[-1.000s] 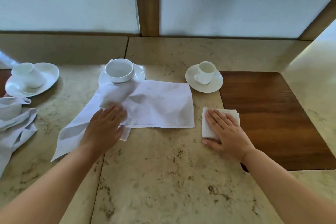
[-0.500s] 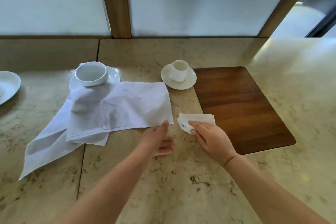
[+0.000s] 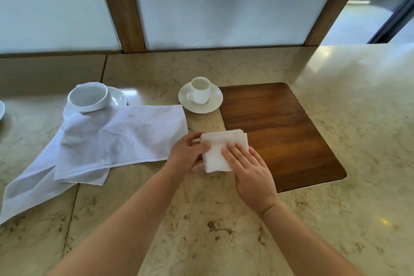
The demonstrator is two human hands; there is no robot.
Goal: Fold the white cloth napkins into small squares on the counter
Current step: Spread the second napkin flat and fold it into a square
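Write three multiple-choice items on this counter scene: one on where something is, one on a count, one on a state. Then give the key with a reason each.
1. Where does the small folded napkin lie?
A. Across the near left edge of the wooden board
B. Under the large cup
C. On the small saucer

2. How many cups are fully in view?
A. One
B. Two
C. Four

3. What is the right hand doing?
A. Lifting the small cup
B. Hanging off the counter
C. Pressing flat on the folded napkin

Key:
1 A, its right side overlaps the board's edge, the rest is on the counter.
2 B, the large cup at left and the small cup on its saucer.
3 C, its straight fingers lie on the napkin while the left hand pinches the napkin's left edge.
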